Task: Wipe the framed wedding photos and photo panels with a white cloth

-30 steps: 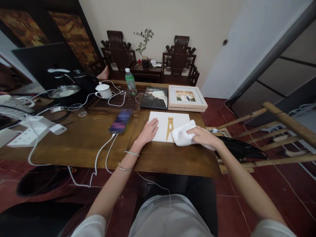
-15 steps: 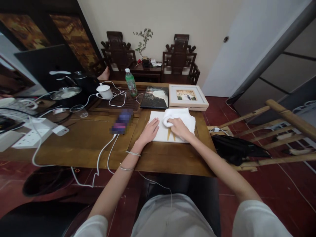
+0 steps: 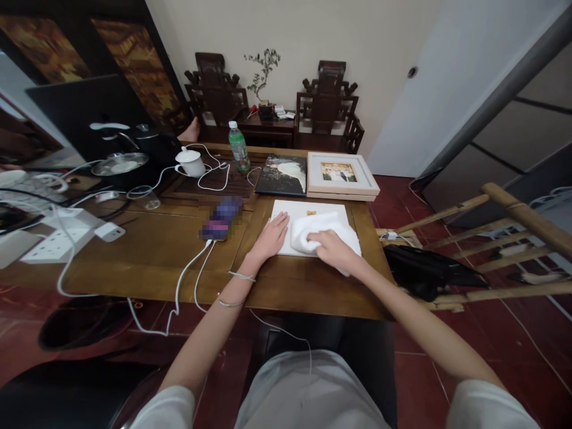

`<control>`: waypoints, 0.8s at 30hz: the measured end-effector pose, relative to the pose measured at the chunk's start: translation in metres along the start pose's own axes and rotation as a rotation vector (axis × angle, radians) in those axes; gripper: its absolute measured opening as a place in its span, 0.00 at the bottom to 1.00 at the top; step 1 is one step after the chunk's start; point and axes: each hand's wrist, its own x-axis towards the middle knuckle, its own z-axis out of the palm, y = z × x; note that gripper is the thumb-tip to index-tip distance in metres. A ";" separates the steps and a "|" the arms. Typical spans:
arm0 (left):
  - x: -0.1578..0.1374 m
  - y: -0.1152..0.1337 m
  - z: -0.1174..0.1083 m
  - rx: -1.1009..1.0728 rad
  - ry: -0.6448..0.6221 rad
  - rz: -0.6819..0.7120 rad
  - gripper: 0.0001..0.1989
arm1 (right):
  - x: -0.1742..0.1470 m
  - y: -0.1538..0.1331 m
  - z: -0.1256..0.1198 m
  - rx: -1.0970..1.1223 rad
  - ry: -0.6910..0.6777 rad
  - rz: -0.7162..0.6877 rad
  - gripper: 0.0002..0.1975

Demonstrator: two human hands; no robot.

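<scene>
A flat white panel (image 3: 285, 208) with small gold-coloured markings lies near the table's right end. Its left side is under my left hand (image 3: 272, 235), which rests flat with the fingers stretched out. My right hand (image 3: 333, 249) grips a bunched white cloth (image 3: 328, 224) and presses it on the panel. The cloth covers much of the panel and hangs past its right and near edges. Just beyond lie a dark photo panel (image 3: 281, 176) showing a white dress and a light wooden picture frame (image 3: 342, 173), which rests on another frame.
Left on the wooden table (image 3: 165, 256) are a phone (image 3: 221, 219) with cables, a power strip (image 3: 60, 241), a lidded white cup (image 3: 190, 162), a plastic cup (image 3: 143, 197) and a green bottle (image 3: 239, 146). A bamboo rack (image 3: 527, 220) stands to the right.
My right hand has drawn the cloth toward me and slightly right. A gold marking near the panel's far edge now shows, while the nearer ones are covered. My left hand stays put.
</scene>
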 end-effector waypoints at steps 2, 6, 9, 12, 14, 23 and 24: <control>0.000 -0.001 0.000 -0.010 0.000 0.000 0.24 | 0.025 0.015 -0.005 -0.012 0.059 0.026 0.21; 0.000 -0.004 0.002 -0.035 0.020 -0.004 0.24 | 0.068 0.036 -0.011 -0.081 0.149 0.092 0.20; 0.000 -0.006 0.003 -0.040 0.032 -0.011 0.24 | 0.079 0.038 -0.008 -0.140 0.161 0.118 0.21; 0.000 -0.007 0.005 -0.031 0.041 -0.005 0.25 | 0.064 0.026 0.002 -0.208 0.131 0.117 0.21; 0.001 -0.008 0.006 -0.026 0.045 0.004 0.24 | 0.045 0.015 0.009 -0.223 0.119 0.076 0.22; 0.002 -0.006 0.006 -0.017 0.097 0.010 0.23 | -0.030 -0.031 0.016 -0.131 -0.042 -0.095 0.19; 0.002 -0.005 0.005 -0.017 0.103 0.008 0.23 | -0.030 -0.032 0.014 -0.129 -0.051 -0.086 0.19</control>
